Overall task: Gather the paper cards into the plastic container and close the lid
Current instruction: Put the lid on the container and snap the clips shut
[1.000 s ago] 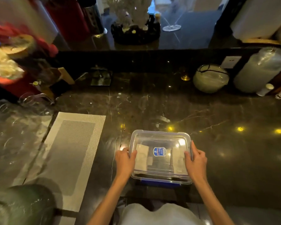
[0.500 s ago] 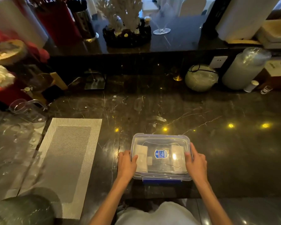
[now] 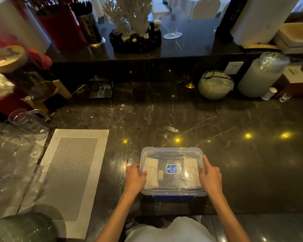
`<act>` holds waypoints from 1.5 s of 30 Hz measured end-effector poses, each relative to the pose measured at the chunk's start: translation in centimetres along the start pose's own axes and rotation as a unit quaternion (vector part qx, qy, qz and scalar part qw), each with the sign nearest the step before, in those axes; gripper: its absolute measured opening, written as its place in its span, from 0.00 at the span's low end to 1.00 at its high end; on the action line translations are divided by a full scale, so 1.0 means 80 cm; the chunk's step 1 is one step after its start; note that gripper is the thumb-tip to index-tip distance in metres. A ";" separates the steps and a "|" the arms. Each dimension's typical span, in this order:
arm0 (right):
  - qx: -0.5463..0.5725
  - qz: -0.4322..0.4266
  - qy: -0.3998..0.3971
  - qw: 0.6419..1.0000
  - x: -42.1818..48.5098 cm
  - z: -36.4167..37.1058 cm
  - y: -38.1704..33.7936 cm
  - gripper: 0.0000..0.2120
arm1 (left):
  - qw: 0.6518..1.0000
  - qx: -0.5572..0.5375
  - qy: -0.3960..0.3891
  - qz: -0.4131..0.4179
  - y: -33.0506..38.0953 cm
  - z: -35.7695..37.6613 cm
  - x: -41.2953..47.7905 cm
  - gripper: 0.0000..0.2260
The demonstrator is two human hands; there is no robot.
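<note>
A clear plastic container (image 3: pixel 171 152) with a blue sticker on its lid and a blue latch (image 3: pixel 173 197) at its near side sits on the dark marble counter near the front edge. The lid lies on top of it. Through the lid I see pale paper cards (image 3: pixel 151 172) at the left and more at the right (image 3: pixel 190 169). My left hand (image 3: pixel 135 179) grips the container's left side, thumb on the lid. My right hand (image 3: pixel 210 175) grips its right side the same way.
A grey woven placemat (image 3: pixel 72 168) lies to the left. Clear glassware (image 3: pixel 12 140) crowds the far left edge. A round glass bowl (image 3: pixel 215 84), a tall wrapped cylinder (image 3: pixel 261 75) and small glasses stand along the back right. A raised ledge with decorations runs behind.
The container has come down from a slightly lifted, tilted pose and now rests flat on the counter. Both hands stay on its sides. The view has shifted a little.
</note>
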State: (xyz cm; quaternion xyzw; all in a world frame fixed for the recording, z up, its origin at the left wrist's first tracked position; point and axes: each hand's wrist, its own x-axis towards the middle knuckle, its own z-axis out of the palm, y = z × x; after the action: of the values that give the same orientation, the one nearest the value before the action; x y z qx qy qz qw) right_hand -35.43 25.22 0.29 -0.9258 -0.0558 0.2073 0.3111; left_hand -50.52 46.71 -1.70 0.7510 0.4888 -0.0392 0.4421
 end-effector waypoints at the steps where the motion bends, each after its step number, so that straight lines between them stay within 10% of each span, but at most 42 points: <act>1: 0.004 -0.001 -0.001 1.000 0.000 0.000 0.000 0.25 | 1.000 -0.003 -0.003 0.001 -0.001 0.000 0.001 0.15; 45: 0.096 0.073 -0.023 0.992 -0.005 -0.003 0.003 0.24 | 0.996 -0.001 -0.093 0.000 0.000 -0.009 0.025 0.24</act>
State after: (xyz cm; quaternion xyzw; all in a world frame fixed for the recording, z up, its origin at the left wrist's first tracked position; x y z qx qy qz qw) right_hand -35.69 24.84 0.48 -0.8885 0.0254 0.2548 0.3807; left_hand -49.78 48.65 -2.26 0.7438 0.4455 -0.1082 0.4864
